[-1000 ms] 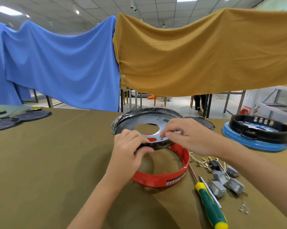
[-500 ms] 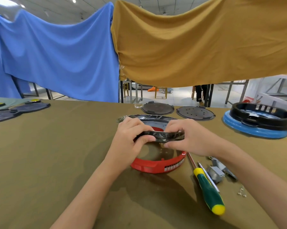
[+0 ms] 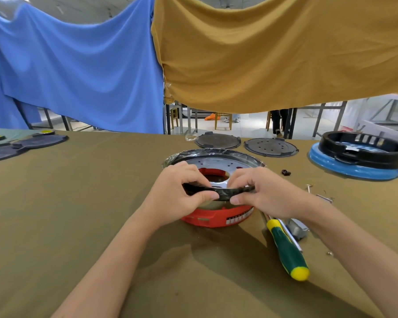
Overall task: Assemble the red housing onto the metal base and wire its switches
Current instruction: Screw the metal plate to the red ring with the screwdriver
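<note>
At table centre, head view:
Base: metal base (image 3: 218, 162), a silver disc with a dark film-wrapped rim, sits over the red housing (image 3: 213, 218); its near edge is lifted and its far edge is lower, so it tilts.
Housing: on the olive table (image 3: 67, 203), a red ring under the base; its near wall and a row of white slots at the right show.
Left hand: left hand (image 3: 178, 190) pinches the near rim of the base, thumb below and fingers curled over the top.
Right hand: right hand (image 3: 263, 191) pinches the same rim just beside the left, thumb tip below and fingers curled above.
Screwdriver: screwdriver (image 3: 286, 247), green handle with yellow ends, lies right of the housing, under the right forearm.
Switches: one grey switch (image 3: 297, 228) shows just beside the screwdriver, partly hidden by the wrist; wiring cannot be seen.
Screws: small screws (image 3: 317, 193) lie scattered at the right.
Far edge: two dark plates (image 3: 270, 146) lie behind the base; black ring (image 3: 363, 149) rests on a blue disc (image 3: 351, 171) at the right.
Backdrop: blue cloth (image 3: 79, 65) and ochre cloth (image 3: 273, 53) hang behind the table.
</note>
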Demonstrator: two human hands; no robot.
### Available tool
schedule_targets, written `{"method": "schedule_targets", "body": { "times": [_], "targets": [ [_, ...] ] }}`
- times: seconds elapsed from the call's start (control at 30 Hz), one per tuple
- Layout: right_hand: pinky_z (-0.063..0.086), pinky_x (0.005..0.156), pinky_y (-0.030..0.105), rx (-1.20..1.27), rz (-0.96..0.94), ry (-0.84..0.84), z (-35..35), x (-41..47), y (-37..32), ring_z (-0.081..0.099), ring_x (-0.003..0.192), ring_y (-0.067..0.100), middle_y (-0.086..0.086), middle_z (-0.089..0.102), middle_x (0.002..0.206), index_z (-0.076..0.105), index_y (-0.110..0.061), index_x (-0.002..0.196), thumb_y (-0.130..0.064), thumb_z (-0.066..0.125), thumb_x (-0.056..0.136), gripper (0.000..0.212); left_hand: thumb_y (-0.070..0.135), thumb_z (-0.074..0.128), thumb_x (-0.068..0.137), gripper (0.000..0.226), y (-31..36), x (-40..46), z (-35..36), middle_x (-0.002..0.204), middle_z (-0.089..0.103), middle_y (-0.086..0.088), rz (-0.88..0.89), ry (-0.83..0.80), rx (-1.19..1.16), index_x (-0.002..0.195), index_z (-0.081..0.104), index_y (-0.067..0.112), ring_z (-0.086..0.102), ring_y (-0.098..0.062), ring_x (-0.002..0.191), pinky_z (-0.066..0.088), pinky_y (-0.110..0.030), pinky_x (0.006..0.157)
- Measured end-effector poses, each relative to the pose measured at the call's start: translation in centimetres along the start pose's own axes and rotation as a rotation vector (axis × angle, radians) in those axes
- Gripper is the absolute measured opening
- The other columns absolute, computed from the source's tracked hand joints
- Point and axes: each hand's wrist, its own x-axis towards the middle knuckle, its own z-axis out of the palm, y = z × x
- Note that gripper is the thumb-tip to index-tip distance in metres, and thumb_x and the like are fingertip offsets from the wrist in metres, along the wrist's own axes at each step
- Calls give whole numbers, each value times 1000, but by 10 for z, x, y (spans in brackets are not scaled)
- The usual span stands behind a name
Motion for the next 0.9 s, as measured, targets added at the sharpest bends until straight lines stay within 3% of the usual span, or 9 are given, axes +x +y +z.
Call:
{"method": "schedule_targets", "body": {
  "times": [0.3, 0.63, 0.9],
  "targets": [
    [51, 89, 26, -35, 3, -39, 4, -3, -1, 57, 99, 2, -19, 60, 101, 76, -21, 94, -16, 65, 94, 12, 29, 84, 74, 18, 0, -2, -3, 66, 62, 13, -24, -94, -80, 71, 68, 36, 58, -16, 63, 46, -27, 58],
    [47, 84, 10, -43, -6, -35, 9, -4, 2, 54, 102, -2, -27, 54, 106, 75, -20, 94, -15, 64, 94, 12, 30, 85, 73, 22, 0, -2, -5, 66, 63, 13, -32, -120, -52, 68, 66, 39, 58, -16, 63, 48, -35, 59],
    [46, 83, 11, -78, 5, -36, 7, -6, -1, 54, 101, -3, -26, 57, 103, 77, -22, 92, -19, 67, 92, 10, 30, 87, 72, 16, 1, -3, -5, 67, 64, 12, -52, -136, -75, 67, 72, 27, 60, -18, 64, 49, -36, 60]
  ]
}}
